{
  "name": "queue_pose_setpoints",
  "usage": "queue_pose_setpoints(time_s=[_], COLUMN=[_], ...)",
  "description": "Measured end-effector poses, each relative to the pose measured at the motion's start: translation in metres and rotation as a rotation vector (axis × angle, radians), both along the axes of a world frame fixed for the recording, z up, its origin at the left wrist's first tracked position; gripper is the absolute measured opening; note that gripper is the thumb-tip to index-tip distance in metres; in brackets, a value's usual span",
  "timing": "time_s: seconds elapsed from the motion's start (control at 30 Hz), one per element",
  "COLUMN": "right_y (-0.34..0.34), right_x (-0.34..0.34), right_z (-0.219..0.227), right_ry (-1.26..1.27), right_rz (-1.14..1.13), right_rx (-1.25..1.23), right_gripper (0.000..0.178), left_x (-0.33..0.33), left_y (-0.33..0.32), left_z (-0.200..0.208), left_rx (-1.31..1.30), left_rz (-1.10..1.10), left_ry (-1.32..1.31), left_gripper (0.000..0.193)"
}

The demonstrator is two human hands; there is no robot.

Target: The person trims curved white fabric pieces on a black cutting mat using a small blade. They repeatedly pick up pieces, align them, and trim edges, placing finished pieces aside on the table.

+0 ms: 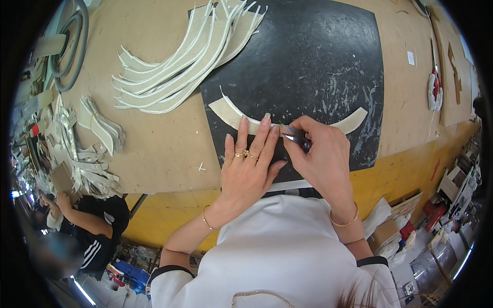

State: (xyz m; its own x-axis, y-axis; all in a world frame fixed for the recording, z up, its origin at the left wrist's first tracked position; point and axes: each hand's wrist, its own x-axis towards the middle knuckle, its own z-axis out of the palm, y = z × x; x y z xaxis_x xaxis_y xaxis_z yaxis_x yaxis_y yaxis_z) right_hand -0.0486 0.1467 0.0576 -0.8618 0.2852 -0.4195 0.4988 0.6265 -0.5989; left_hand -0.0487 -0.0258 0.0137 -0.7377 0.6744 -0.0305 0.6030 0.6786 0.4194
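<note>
A curved cream strip point(352, 121) with a white edging lies on the black cutting mat point(298, 56), its two ends bending away from me. My left hand point(246, 154) is laid flat over the left-middle of the strip, fingers stretched and pressing it down. Just right of those fingertips, my right hand point(323, 154) is closed around a small shiny metal tool point(297, 138) with a dark grip. The tool's tip is at the strip's edge, beside my left index finger; its exact kind is partly hidden by my fingers.
A fanned pile of similar curved strips point(179, 72) overlaps the mat's upper left. More cut pieces point(100, 126) lie farther left, near a grey hose point(77, 56). Red-handled scissors point(435, 90) lie at the right. A co-worker point(97, 220) works at lower left.
</note>
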Motion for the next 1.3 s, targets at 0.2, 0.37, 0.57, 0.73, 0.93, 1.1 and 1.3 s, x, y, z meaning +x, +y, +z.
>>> queue_pose_setpoints(time_s=[0.2, 0.37, 0.57, 0.73, 0.93, 1.1, 1.3], right_y=[0.030, 0.052, 0.053, 0.050, 0.045, 0.029, 0.029], right_x=[0.005, 0.009, 0.012, 0.010, 0.012, 0.016, 0.022], right_z=[0.010, 0.009, 0.006, 0.004, 0.005, 0.010, 0.026], right_ry=[-0.007, -0.060, -0.052, 0.004, -0.032, 0.093, 0.153], right_rz=[0.048, 0.017, 0.008, 0.002, -0.020, 0.016, 0.043], right_rx=[0.030, -0.021, -0.063, -0.041, 0.014, 0.175, -0.006], right_gripper=[0.016, 0.016, 0.014, 0.015, 0.015, 0.013, 0.012], left_x=[0.001, 0.004, 0.010, 0.015, 0.018, 0.013, 0.010], left_y=[0.002, 0.009, 0.016, 0.023, 0.028, 0.024, 0.020], left_z=[0.002, 0.007, 0.006, 0.002, 0.007, 0.006, 0.003], left_rx=[-0.026, -0.089, -0.101, -0.076, -0.098, -0.128, -0.084], left_rz=[0.024, 0.059, 0.093, 0.109, 0.139, 0.031, -0.014], left_ry=[-0.039, -0.035, -0.030, -0.028, -0.107, 0.064, -0.033], left_gripper=[0.064, 0.059, 0.056, 0.055, 0.056, 0.067, 0.069])
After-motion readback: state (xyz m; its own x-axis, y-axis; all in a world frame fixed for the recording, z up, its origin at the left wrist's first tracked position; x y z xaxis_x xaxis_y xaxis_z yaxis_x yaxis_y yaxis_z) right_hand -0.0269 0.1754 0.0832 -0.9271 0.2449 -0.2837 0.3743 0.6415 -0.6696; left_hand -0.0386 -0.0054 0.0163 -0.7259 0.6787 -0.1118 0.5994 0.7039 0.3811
